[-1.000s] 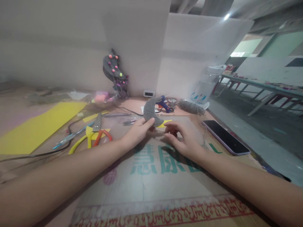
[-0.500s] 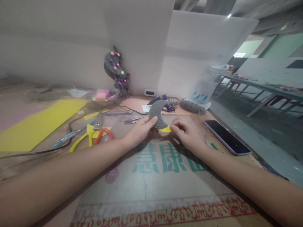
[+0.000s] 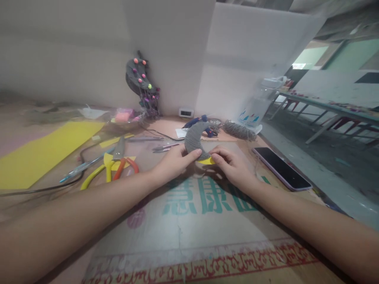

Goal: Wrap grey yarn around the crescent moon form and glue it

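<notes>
The left hand (image 3: 174, 161) is closed in a pinch on the lower curve of a grey yarn-wrapped crescent (image 3: 194, 138). It holds the crescent upright just above the middle of the surface (image 3: 189, 232), seemingly so the bare yellow tip (image 3: 207, 161) faces the right hand (image 3: 233, 165). That hand's fingertips are pinched shut on the tip, while a loose yarn bundle (image 3: 238, 131) and a glue gun (image 3: 201, 120) lie toward the far edge, probably for easy reach.

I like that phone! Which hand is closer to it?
Right. The right hand, pinching the lower end of the grey moon, sits just left of the phone. The left hand, also holding the grey moon, is farther left, beyond the right hand.
</notes>
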### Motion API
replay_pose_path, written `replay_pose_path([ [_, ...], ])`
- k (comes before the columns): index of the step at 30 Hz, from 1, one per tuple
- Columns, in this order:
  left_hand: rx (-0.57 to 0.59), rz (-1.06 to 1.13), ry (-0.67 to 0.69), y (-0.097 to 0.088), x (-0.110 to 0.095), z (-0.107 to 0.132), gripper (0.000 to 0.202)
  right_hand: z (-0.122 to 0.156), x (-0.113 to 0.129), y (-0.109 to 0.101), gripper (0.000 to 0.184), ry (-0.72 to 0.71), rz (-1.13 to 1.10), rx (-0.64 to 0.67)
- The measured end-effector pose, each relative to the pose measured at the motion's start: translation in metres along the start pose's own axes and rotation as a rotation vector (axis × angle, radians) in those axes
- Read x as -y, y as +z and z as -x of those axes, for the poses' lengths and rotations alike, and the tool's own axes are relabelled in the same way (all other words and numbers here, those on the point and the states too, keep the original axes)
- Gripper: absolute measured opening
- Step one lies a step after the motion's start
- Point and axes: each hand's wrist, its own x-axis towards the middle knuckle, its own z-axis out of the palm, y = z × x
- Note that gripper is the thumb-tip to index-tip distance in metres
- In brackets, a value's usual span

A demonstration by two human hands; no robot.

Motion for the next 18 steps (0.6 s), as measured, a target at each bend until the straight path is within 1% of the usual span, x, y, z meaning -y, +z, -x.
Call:
replay_pose_path([
  [3, 0.020, -0.016, 0.004, 0.0003, 0.0006, 0.0014, 0.032, 0.0000, 0.0008, 0.0024, 0.023, 0.060, -0.062, 0.057],
  [6, 0.042, -0.038, -0.025, 0.0004, 0.0032, 0.0022, 0.036, 0.0011, 0.0025, 0.0044, 0.024, 0.152, -0.143, 0.087],
  [8, 0.053, -0.046, -0.025, 0.0004, 0.0052, 0.0017, 0.038, 0.0021, 0.0034, 0.0048, 0.025, 0.182, -0.203, 0.099],
  [11, 0.056, -0.016, -0.013, 0.0006, 0.0075, 0.0000, 0.040, 0.0032, 0.0036, 0.0040, 0.027, 0.159, -0.226, 0.114],
  [15, 0.032, -0.003, -0.003, 0.0006, 0.0082, -0.0019, 0.041, 0.0033, 0.0033, 0.0022, 0.030, 0.083, -0.142, 0.111],
  [18, 0.036, -0.012, -0.019, 0.0001, 0.0056, -0.0009, 0.042, 0.0031, 0.0039, 0.0014, 0.029, 0.077, -0.117, 0.102],
])
